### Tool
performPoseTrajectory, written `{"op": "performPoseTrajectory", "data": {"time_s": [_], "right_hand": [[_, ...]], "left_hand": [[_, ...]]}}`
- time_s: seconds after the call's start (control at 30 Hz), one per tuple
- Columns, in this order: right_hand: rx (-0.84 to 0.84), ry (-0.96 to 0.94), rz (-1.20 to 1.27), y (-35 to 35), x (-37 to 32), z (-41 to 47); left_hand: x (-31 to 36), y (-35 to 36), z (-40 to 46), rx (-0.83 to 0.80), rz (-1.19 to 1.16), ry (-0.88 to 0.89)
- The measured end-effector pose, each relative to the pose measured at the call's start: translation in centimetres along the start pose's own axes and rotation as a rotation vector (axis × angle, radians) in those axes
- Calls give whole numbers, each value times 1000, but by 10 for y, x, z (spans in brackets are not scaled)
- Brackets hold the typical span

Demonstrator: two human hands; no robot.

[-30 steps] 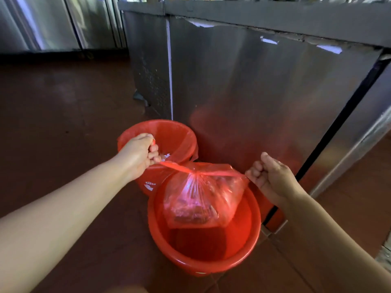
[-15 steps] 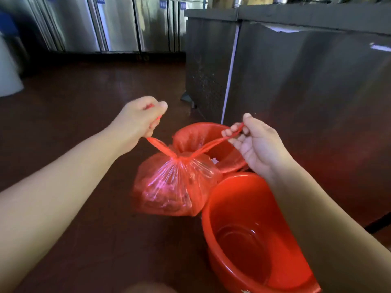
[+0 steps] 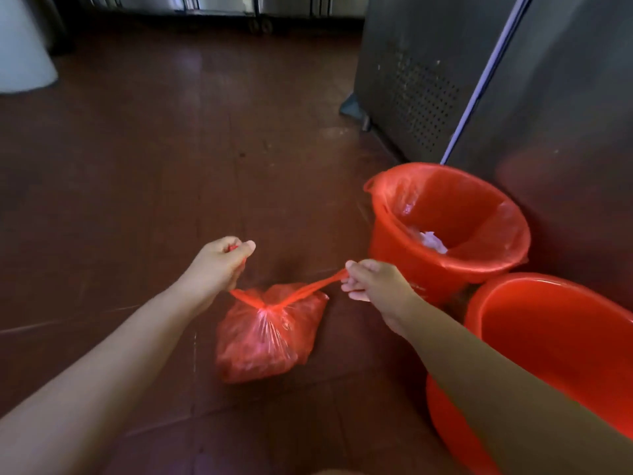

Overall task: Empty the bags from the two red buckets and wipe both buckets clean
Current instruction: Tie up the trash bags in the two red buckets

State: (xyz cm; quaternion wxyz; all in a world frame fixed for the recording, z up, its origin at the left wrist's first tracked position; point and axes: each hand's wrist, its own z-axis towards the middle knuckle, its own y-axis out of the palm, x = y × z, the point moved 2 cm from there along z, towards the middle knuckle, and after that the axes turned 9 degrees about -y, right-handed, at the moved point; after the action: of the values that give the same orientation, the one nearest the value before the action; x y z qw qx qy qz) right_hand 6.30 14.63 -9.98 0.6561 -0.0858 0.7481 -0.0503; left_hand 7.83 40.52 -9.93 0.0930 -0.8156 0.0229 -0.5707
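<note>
At the far left edge stands a pale, rounded white container (image 3: 24,53), only partly in view, and along the far wall runs a row of stainless steel cabinets (image 3: 219,5) on small castors. Between these and the buckets lies a broad stretch of dark reddish-brown tiled floor (image 3: 137,166), glossy and lightly scuffed, open across the left and middle of the scene.

The left hand (image 3: 219,265) is curled tight, thumb pressed against the forefinger, pinching one twisted handle of a translucent red plastic bag (image 3: 270,334). The bag, knotted at its neck and bulging with contents (too blurred to identify), sits low over the floor between the two forearms, well left of the buckets; whether it touches the floor cannot be told. The right hand (image 3: 373,282) is likewise closed, its fingers pinching the bag's other handle, which stretches taut from the knot.

Right of that hand, a round red plastic bucket (image 3: 387,241) stands on the floor, lined with a thin red bag folded over its rim, white crumpled rubbish showing inside. Just near and right of it, a second red plastic bucket (image 3: 561,337) shows a bare interior, its rim close beside the first. Behind both rises a grey stainless steel appliance (image 3: 565,97) with a perforated vent panel, closing off the right side.
</note>
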Motion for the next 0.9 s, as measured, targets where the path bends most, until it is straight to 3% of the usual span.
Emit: {"op": "performPoseTrajectory", "data": {"time_s": [0.2,0.37,0.43,0.57,0.63,0.77,0.9], "right_hand": [[-54,103,-52,63,28,21],[-22,165,-74,60,44,21],[115,32,-257,34,37,25],[610,-513,-843,-42,2,25],[682,-497,-1068,-76,-3,29],[301,-150,-1207,-116,11,38],[120,-222,-1222,-121,23,37]], "left_hand": [[-56,-24,11,47,-35,-53],[-87,-21,23,17,-128,-172],[-84,-16,31,17,-205,-186],[-68,4,51,114,-167,-162],[-61,15,63,195,-76,-140],[-42,39,73,366,494,-107],[-18,76,70,237,586,47]]}}
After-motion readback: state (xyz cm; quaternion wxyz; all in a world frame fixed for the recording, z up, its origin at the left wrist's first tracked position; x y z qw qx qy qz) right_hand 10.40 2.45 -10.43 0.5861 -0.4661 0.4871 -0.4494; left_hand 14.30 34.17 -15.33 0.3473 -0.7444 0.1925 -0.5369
